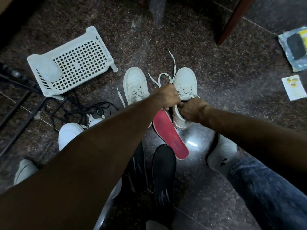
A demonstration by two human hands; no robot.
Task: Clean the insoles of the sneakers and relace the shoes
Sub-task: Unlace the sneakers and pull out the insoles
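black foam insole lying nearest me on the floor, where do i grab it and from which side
Pinch the black foam insole at its rounded far end, coming from above and the right. That end is bare; a second black insole crowds its left edge, and its near end sits tight against your body.

A single head-worn wide-angle camera supplied the only view. It looked forward and steeply downward from above the seated person's lap toward the dark speckled floor [216, 72]. Both forearms entered from the lower edge and filled much of the lower frame, placing the lens close to the body. The left hand [166, 97] and right hand [191, 110] met near frame centre. Wide-angle distortion curved the floor's tile joints toward the edges. No second view was available for overlap.
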